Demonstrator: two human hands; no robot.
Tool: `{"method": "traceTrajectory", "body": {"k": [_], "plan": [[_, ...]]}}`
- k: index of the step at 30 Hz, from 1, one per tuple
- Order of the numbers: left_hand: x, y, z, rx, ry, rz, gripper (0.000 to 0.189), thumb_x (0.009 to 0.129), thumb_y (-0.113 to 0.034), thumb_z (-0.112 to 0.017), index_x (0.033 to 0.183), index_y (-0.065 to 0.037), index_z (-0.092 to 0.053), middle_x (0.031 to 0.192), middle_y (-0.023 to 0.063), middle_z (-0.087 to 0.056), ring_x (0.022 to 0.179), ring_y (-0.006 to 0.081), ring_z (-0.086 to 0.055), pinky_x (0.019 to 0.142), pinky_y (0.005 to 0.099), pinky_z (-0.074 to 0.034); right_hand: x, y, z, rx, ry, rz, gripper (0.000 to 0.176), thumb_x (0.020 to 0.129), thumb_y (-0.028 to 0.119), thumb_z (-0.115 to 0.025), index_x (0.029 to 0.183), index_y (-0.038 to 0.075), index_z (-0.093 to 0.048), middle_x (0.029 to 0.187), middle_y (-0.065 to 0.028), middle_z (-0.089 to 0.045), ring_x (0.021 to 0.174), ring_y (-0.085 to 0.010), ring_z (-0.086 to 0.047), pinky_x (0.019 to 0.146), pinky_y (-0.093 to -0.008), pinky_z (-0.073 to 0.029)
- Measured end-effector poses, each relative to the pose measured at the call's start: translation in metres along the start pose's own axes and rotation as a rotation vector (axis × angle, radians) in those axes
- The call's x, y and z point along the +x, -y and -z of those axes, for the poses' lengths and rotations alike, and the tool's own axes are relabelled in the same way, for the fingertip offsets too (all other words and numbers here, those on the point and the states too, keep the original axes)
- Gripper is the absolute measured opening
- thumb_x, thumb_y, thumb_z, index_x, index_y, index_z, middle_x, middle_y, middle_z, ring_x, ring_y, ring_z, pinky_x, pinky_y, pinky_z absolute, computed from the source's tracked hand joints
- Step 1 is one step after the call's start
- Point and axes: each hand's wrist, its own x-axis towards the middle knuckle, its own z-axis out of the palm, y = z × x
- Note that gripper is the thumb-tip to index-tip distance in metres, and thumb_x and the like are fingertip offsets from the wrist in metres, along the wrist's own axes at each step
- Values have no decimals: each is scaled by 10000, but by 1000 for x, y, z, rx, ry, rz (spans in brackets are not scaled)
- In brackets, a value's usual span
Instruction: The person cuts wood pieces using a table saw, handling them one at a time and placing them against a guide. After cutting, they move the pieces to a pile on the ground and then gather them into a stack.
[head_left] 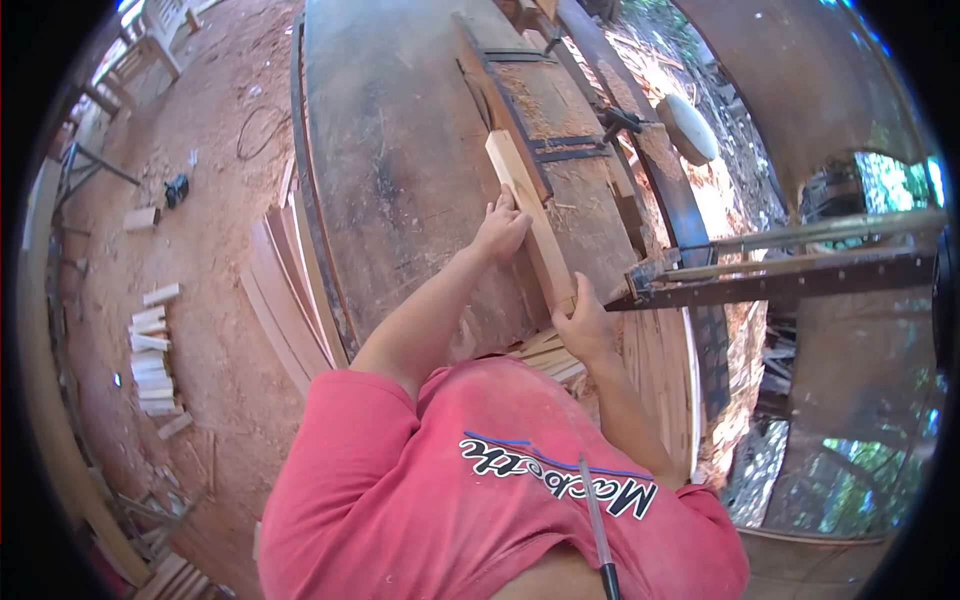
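Note:
A pale, squared length of wood (545, 240) lies lengthwise on a large worn work table (390, 170), its far part alongside a dark-edged wooden guide (505, 110). My left hand (503, 230) holds the wood around its middle, fingers pressed on its top and left side. At the near end, my right hand (586, 318) grips the same piece with the thumb up along its right side. The undersides of both hands are hidden.
Sawdust covers the boards (550, 105) right of the guide. A dark metal bar (780, 280) juts in from the right. Long planks (285, 290) lean at the table's left side. Short wood offcuts (152, 360) lie on the dirt floor. A pen-like object (600, 530) hangs before my shirt.

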Motion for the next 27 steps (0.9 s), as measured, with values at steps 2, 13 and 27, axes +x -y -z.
{"method": "traceTrajectory", "body": {"k": [2, 13, 27], "plan": [[-22, -7, -3, 122, 70, -26, 531, 937, -335, -410, 1088, 100, -675, 1576, 321, -50, 1473, 440, -104, 1205, 466, -45, -16, -8, -9, 21, 18, -62, 671, 808, 178, -654, 1392, -16, -385, 1160, -318, -593, 1083, -458, -583, 918, -500, -461], [-89, -8, -36, 231, -38, -315, 439, 953, -289, -490, 890, 106, -670, 1507, 354, -260, 1392, 515, -268, 1164, 561, -171, -66, -33, -18, 119, -120, -40, 405, 785, 198, -678, 1093, -28, -542, 1031, -258, -577, 1017, -445, -550, 870, -483, -446], [-101, -10, -36, -103, -430, -266, 252, 985, -152, -519, 971, 73, -631, 1143, 193, -611, 973, 271, -616, 870, 347, -477, -194, -101, -26, 130, -113, -217, 681, 571, 296, -849, 1097, -17, -550, 1177, -223, -573, 1098, -314, -574, 899, -415, -466]]}}
